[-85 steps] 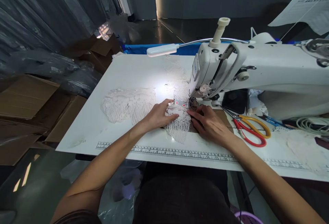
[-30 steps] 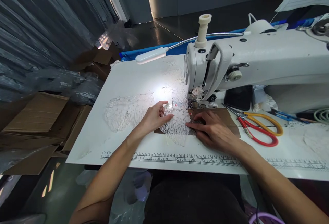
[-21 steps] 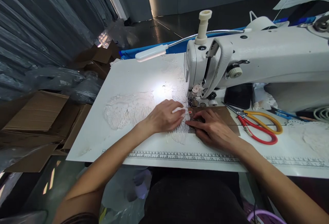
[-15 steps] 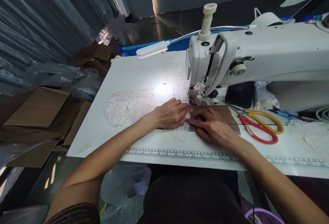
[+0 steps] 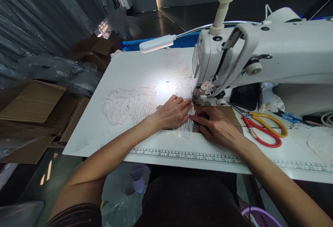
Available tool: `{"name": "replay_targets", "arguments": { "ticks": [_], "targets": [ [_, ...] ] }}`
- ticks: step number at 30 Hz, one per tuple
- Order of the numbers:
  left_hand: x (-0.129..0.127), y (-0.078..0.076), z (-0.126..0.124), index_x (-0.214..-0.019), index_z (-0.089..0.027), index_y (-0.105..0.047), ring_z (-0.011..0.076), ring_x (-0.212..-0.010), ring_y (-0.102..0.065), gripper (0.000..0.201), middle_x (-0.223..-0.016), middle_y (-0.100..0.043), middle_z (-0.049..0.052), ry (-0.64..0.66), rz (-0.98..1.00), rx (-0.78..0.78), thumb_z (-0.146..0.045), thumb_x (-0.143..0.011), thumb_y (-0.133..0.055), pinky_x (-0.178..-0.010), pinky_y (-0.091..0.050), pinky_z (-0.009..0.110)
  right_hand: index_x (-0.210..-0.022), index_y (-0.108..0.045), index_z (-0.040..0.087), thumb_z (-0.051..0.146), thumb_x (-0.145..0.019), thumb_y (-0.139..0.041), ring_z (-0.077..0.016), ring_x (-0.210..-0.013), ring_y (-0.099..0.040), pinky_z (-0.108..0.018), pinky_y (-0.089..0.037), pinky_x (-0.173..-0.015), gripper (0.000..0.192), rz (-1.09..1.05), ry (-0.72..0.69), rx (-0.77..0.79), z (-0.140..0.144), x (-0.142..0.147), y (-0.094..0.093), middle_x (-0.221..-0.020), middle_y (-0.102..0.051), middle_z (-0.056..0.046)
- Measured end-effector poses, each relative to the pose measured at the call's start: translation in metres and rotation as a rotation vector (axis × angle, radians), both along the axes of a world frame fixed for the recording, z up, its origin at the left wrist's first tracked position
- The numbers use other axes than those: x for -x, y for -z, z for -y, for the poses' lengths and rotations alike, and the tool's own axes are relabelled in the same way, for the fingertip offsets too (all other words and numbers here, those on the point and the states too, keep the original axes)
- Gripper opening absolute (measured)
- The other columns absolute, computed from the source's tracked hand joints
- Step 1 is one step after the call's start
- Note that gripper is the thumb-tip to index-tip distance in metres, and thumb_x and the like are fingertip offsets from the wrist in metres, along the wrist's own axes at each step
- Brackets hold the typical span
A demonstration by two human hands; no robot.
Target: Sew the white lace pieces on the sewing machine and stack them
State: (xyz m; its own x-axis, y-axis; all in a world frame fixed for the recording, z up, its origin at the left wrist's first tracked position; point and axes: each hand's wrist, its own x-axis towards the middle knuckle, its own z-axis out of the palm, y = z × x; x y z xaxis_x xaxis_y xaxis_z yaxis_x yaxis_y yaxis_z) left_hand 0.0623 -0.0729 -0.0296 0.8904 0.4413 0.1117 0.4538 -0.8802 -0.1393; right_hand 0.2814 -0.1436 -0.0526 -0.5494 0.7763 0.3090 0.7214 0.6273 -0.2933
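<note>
The white lace (image 5: 135, 104) lies flat on the white table (image 5: 125, 70), its long axis running left to right, its right end under the needle of the sewing machine (image 5: 260, 57). The left hand (image 5: 173, 113) presses it down with fingers nearly straight, gripping nothing. The right hand (image 5: 217, 126) lies flat beside it, fingertips touching the lace by the needle. Red-handled scissors (image 5: 260, 129) lie just right. Bare tabletop stretches left to the table's edge; a printed ruler (image 5: 187, 154) marks the near edge.

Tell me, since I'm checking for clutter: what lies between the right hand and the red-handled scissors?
In the head view, only the brown card under the right hand, then bare tabletop before the scissors.
</note>
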Motion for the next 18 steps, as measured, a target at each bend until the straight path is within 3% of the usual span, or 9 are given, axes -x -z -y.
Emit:
{"name": "replay_targets", "arguments": {
  "ticks": [7, 18],
  "targets": [
    [0.001, 0.003, -0.002, -0.131, -0.007, -0.056, 0.0281, -0.115, -0.053, 0.043, -0.142, -0.053, 0.017, -0.044, 0.101, 0.077, -0.034, -0.101, -0.040, -0.099, -0.036, 0.045, -0.127, -0.065, 0.021, 0.017, -0.092, -0.053, -0.0304, -0.108, -0.053, -0.049, -0.051, -0.089, 0.038, -0.024, 0.024, 0.005, -0.003, -0.001, 0.003, -0.116, -0.058, -0.016],
    [0.003, 0.012, -0.002, -0.134, -0.012, -0.054, 0.0290, -0.121, -0.051, 0.043, -0.144, -0.053, 0.015, -0.067, 0.209, 0.163, -0.035, -0.101, -0.039, -0.103, -0.033, 0.050, -0.128, -0.065, 0.020, 0.016, -0.093, -0.051, -0.0309, -0.107, -0.053, -0.049, -0.053, -0.086, 0.038, -0.058, 0.048, 0.022, -0.002, 0.000, 0.003, -0.115, -0.058, -0.016]
  ]
}}
